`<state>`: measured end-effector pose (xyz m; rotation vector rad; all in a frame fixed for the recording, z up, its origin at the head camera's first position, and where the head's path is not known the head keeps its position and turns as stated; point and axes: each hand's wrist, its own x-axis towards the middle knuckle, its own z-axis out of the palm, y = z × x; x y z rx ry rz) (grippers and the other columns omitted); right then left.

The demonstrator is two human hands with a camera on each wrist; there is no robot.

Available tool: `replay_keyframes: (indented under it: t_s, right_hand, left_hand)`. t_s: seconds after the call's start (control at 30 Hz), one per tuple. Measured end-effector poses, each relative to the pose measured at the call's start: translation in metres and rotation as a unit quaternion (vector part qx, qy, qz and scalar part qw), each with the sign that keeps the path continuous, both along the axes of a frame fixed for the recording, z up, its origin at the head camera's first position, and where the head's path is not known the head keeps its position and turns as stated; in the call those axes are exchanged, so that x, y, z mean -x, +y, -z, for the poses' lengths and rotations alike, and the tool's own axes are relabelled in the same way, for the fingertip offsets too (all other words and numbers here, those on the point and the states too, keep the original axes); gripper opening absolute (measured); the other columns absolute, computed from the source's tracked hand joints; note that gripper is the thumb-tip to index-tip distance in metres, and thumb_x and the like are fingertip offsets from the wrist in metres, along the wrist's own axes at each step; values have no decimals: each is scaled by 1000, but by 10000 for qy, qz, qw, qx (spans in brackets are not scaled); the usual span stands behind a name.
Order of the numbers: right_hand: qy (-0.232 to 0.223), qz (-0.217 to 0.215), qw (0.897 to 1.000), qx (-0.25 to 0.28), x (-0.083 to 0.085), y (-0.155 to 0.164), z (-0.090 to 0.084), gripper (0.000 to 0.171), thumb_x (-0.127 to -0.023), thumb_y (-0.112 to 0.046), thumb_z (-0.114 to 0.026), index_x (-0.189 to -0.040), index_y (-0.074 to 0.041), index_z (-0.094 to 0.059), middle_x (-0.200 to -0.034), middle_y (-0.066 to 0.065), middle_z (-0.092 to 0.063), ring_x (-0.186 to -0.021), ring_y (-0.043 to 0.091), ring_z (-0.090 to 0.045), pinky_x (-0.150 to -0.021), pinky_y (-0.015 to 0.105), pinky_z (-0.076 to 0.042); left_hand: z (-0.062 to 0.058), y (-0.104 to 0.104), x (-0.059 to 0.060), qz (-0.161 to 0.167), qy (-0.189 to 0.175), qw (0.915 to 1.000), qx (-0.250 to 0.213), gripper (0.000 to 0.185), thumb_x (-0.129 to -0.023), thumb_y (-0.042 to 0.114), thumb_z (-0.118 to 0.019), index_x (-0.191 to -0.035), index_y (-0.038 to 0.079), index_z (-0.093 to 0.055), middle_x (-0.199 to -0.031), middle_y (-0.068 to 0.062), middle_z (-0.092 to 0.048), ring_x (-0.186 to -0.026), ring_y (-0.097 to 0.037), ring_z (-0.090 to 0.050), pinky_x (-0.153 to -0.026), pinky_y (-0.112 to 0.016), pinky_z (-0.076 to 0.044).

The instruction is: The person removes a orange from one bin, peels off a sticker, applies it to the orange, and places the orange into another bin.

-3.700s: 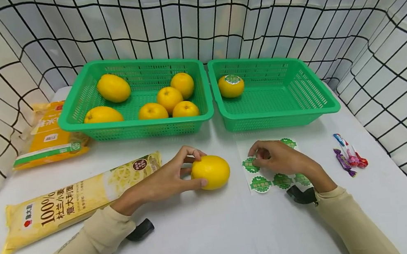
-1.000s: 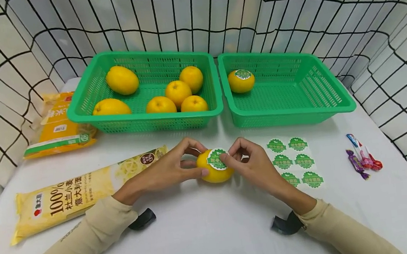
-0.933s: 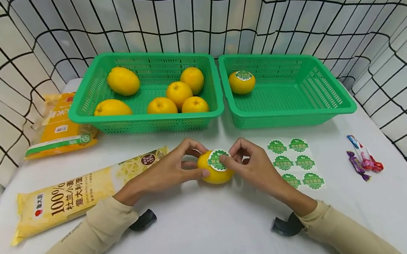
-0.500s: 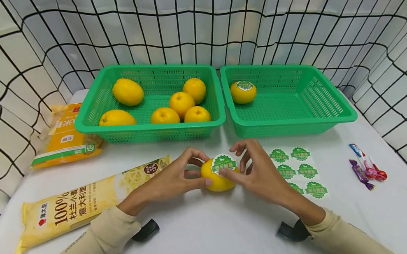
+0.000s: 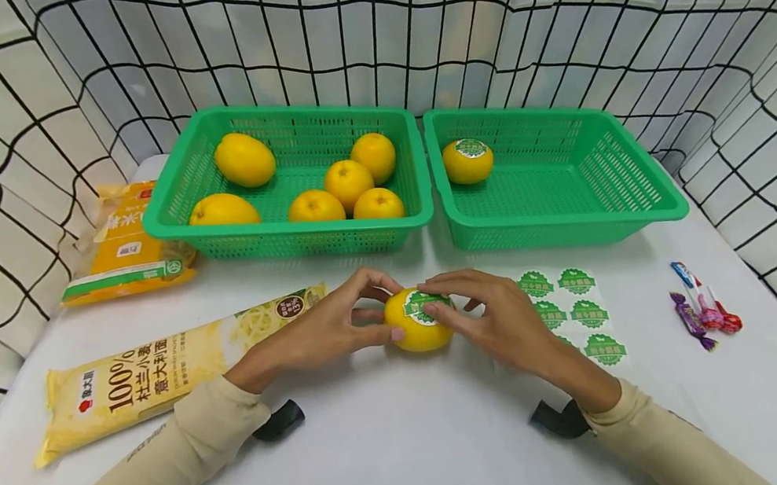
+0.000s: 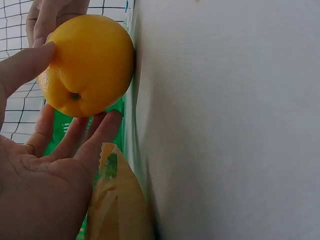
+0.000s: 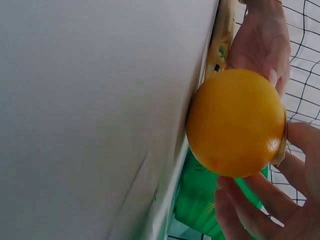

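An orange (image 5: 421, 332) rests on the white tabletop between both hands. My left hand (image 5: 340, 323) grips it from the left, thumb in front and fingers behind; the left wrist view shows the thumb and fingertips around this orange (image 6: 95, 65). A round green-and-white sticker (image 5: 418, 305) lies on its upper side. My right hand (image 5: 503, 317) presses the sticker with its thumb, its fingers extended over the sticker's upper edge. In the right wrist view part of the sticker's rim (image 7: 282, 150) stands off the peel. The sticker sheet (image 5: 569, 306) lies partly behind the right hand.
A green basket (image 5: 288, 237) holding several oranges stands at the back left. Beside it, another green basket (image 5: 565, 228) holds one stickered orange (image 5: 468, 161). A pasta packet (image 5: 160, 369) and an orange-coloured bag (image 5: 129, 250) lie left, candies (image 5: 704, 304) right. Black netting surrounds the table.
The right hand went from the sticker sheet to the orange, bringing a sticker. Its fingers lifted off the sticker's upper edge, then came down onto it. The left hand kept its hold.
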<state>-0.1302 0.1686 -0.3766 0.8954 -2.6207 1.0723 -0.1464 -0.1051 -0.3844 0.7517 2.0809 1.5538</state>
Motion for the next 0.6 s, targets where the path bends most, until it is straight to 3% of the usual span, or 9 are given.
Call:
replay_keyframes:
  t_s: [0.23, 0.4, 0.53, 0.6]
  right_hand:
    - [196, 57, 9991, -373, -2, 1, 0, 35, -100, -29, -78, -134, -20, -76, -128, -2, -77, -106, 17, -75, -74, 32, -63]
    - [277, 222, 9983, -454, -6, -2, 1, 44, -99, -30, -78, -140, -16, -71, -127, 1, -77, -94, 17, -76, -71, 33, -63]
    - [825, 308, 9958, -251, -7, -2, 0, 42, -96, -26, -82, -135, -14, -74, -122, 3, -79, -90, 17, -77, -70, 33, -64]
    - [1260, 365, 9911, -229, -7, -1, -1, 36, -94, -23, -84, -128, -13, -78, -119, 4, -80, -95, 19, -79, -69, 33, -64]
  left_hand:
    - [-7, 2, 0, -19, 173, 9998, -60, 49, -99, 15, -79, -138, 11, -49, -145, -7, -53, -137, -29, -54, -113, -44, -51]
    - [-6, 10, -4, -602, 565, 9965, -114, 32, -102, 19, -74, -128, 13, -57, -134, -6, -60, -129, -28, -62, -105, -48, -56]
    - [-1, 18, -6, -994, 676, 9927, -93, 22, -103, 20, -73, -121, 16, -61, -129, -4, -64, -124, -27, -65, -101, -47, -59]
    - [-1, 19, -7, -1056, 679, 9920, -97, 21, -103, 20, -73, -121, 16, -63, -129, -4, -65, -124, -27, -66, -101, -46, -59]
